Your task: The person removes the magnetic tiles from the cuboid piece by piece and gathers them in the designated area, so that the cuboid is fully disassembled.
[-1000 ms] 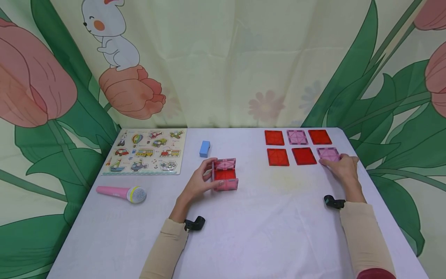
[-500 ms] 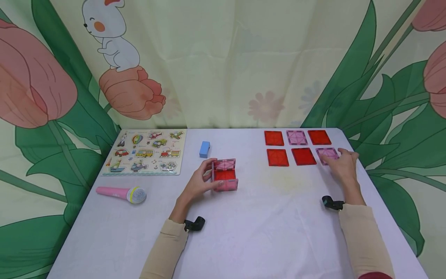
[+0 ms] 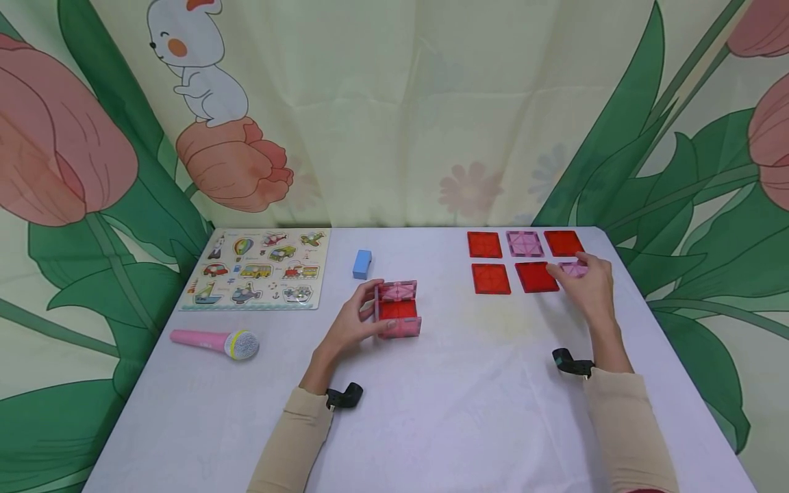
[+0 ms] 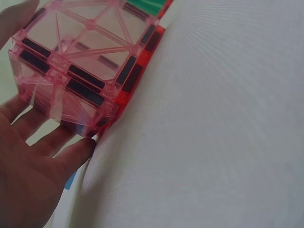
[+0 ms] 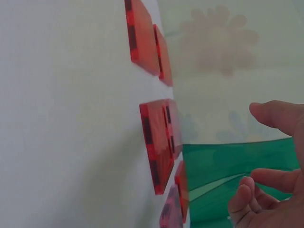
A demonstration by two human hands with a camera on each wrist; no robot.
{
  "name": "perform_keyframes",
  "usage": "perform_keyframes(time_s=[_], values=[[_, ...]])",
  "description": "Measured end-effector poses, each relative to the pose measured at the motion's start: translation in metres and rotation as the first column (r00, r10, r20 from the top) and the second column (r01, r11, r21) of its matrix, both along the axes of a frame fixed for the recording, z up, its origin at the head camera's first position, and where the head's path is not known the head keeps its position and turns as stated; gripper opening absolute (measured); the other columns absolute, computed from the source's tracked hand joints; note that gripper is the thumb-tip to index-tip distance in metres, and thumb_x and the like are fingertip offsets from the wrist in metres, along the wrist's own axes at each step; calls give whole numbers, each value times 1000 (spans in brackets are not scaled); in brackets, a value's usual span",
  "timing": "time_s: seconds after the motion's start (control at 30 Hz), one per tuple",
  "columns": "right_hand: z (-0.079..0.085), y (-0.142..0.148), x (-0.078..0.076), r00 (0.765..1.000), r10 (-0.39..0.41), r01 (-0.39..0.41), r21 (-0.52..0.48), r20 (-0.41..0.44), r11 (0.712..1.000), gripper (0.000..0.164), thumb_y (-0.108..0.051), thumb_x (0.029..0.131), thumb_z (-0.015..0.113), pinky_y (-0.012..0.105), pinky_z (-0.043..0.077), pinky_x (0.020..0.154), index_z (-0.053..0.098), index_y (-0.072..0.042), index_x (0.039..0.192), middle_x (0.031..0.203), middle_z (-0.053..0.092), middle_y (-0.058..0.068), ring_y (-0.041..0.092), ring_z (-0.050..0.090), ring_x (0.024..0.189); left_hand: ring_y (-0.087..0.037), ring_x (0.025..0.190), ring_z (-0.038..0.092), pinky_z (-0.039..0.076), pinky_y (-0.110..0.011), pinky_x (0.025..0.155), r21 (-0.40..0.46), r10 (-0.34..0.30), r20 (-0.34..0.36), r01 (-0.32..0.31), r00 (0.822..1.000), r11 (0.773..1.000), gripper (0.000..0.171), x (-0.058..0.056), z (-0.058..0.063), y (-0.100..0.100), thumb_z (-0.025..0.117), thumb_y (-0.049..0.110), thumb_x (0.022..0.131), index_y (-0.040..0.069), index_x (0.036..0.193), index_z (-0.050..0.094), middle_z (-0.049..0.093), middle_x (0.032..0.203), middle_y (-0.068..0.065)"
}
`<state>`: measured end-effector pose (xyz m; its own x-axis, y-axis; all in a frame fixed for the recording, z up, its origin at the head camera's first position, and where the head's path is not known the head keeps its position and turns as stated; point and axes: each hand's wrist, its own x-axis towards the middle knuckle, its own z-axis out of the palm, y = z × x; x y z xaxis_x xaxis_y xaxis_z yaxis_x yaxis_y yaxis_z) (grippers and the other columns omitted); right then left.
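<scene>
My left hand (image 3: 346, 327) grips a small box of translucent magnetic tiles (image 3: 397, 292), with pink sides and a red bottom. In the left wrist view, the thumb lies on one side of this box (image 4: 90, 42) and the fingers on another. Over the right part of the table is my right hand (image 3: 588, 287), with thumb and fingers spread apart and nothing between them. It partly covers a pink tile (image 3: 573, 268). Just left of that tile lies a red tile (image 3: 535, 278). In the right wrist view, the hand (image 5: 275, 190) shows above the tiles.
More magnetic tiles lie flat in two rows: a near red one (image 3: 491, 279), a back red one (image 3: 483, 244), a back pink one (image 3: 524, 244) and a corner red one (image 3: 562, 242). Leftward are a blue block (image 3: 361, 263), a picture puzzle board (image 3: 259, 268) and a pink toy microphone (image 3: 212, 340).
My right hand has come off the near pink tile and shifted left, toward the red tile beside it. My left hand and the tile box have stayed still.
</scene>
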<state>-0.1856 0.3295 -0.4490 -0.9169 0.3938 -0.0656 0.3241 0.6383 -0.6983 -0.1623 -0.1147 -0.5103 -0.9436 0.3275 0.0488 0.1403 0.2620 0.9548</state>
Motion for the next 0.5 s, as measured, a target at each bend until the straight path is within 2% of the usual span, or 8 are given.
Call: perform_keyframes(time_s=[0.1,0.2,0.27,0.33,0.43,0.5], values=[[3,-12,2,999,15,-15,4,-37,1000,83,-43,94,64,63,48,104,27,-4,157,158,24,27,43,27,146,-33,146,38,40,-48,116,2,-6,-13,6,1000,1000,80,1,0,-1,78,33,85,22,152,36,41,156,-8],[5,-24,6,996,37,-36,18,-76,999,80,-43,94,65,59,53,101,31,-6,156,155,30,26,40,36,138,-32,145,40,40,-51,117,-6,-3,-32,2,999,1000,66,1,0,-1,67,34,93,24,151,37,42,155,-7],[7,-31,7,993,56,-52,37,-104,998,79,-44,93,66,47,60,92,34,-6,155,152,35,24,36,45,127,-31,144,41,41,-54,116,-14,3,-38,-3,999,1000,57,1,0,-1,57,36,99,24,151,38,43,155,-5],[9,-38,10,988,79,-74,44,-132,996,78,-45,92,67,30,60,77,37,-6,153,149,38,24,32,51,112,-29,144,42,42,-54,116,-19,9,-34,-10,999,1000,50,2,0,-1,49,37,103,25,150,39,44,154,-3],[12,-49,13,981,110,-104,47,-159,993,77,-45,91,68,10,47,63,40,-6,151,146,42,23,27,53,98,-27,144,42,42,-53,116,-18,15,-21,-15,1000,1000,46,1,-1,-1,44,35,105,26,150,40,44,154,-2],[14,-56,15,976,133,-127,45,-170,991,77,-45,91,69,6,42,60,41,-6,151,144,43,23,27,53,97,-27,143,43,43,-52,116,-17,19,-17,-19,1000,1000,45,1,-1,-1,44,33,105,26,150,41,45,153,-2]])
